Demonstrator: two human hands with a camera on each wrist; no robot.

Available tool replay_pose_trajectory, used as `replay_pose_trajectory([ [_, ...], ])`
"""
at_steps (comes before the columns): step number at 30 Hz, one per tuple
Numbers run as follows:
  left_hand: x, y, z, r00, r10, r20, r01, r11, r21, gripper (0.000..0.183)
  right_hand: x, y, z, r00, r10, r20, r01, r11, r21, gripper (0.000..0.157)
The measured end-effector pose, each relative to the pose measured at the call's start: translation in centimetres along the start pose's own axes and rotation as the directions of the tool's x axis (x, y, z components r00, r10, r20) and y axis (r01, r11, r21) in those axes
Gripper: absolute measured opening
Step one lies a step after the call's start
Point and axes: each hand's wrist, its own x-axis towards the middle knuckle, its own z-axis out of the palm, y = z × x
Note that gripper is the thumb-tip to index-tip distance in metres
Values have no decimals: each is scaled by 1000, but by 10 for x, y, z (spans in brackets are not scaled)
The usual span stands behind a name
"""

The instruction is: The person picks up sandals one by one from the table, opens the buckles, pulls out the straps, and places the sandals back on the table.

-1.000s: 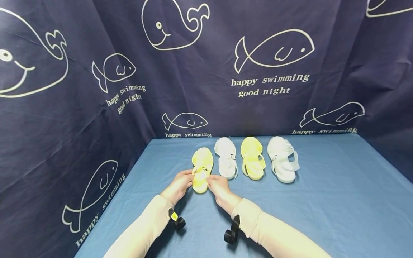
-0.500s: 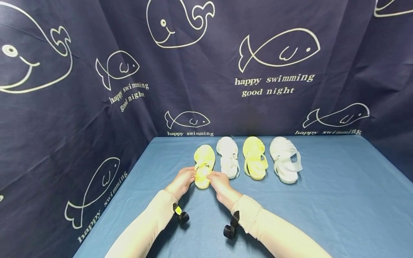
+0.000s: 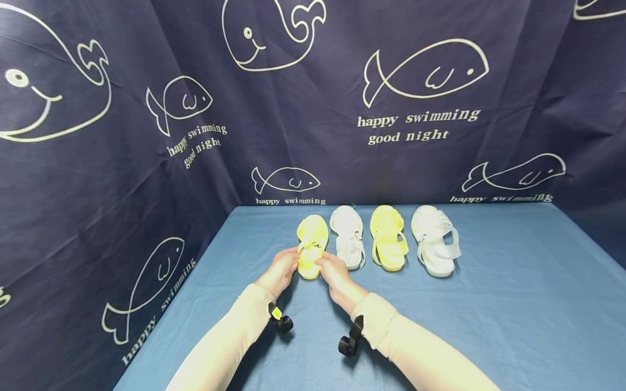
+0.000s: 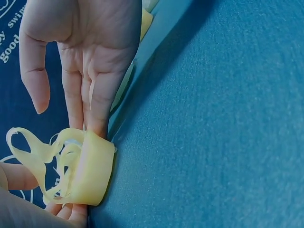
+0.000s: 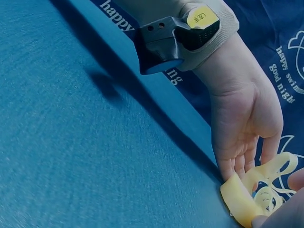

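A yellow strappy sandal [image 3: 313, 231] lies on the blue cloth, heel toward me, at the left end of a row of sandals. My left hand [image 3: 280, 272] touches its left side near the heel. On the opposite side, my right hand [image 3: 339, 279] presses against the edge with straight fingers. In the left wrist view, the right hand's thumb hangs apart from the sandal [image 4: 95, 171]. The right wrist view shows the left hand's fingers [image 5: 240, 162] extended down to the heel. Just to the right lies a white sandal [image 3: 346, 224].
Further right are a second yellow sandal [image 3: 386, 221] and a second white sandal [image 3: 429, 220], toes toward the back. A dark blue curtain [image 3: 411, 163] with fish and whale drawings rises behind and along the left of the blue tabletop [image 3: 489, 304].
Both hands and the yellow sandal between them have moved forward, bringing it closer to level with the row. The head view has shifted slightly. The other sandals stay in place.
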Motion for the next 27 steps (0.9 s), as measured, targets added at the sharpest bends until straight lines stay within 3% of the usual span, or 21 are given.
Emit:
replay_pose_trajectory([
  [9, 6, 1, -1, 1000, -10, 13, 10, 1000, -12, 48, 11, 2, -1, 999, 47, 15, -49, 994, 98, 59],
  [23, 18, 6, 3, 999, 2, 33, -1, 999, -39, 45, 22, -2, -4, 999, 53, -11, -52, 996, 69, 59],
  [27, 22, 4, 3, 1000, 0, 9, 0, 1000, -28, 46, 25, -2, -4, 998, 54, -10, -53, 997, 61, 60],
])
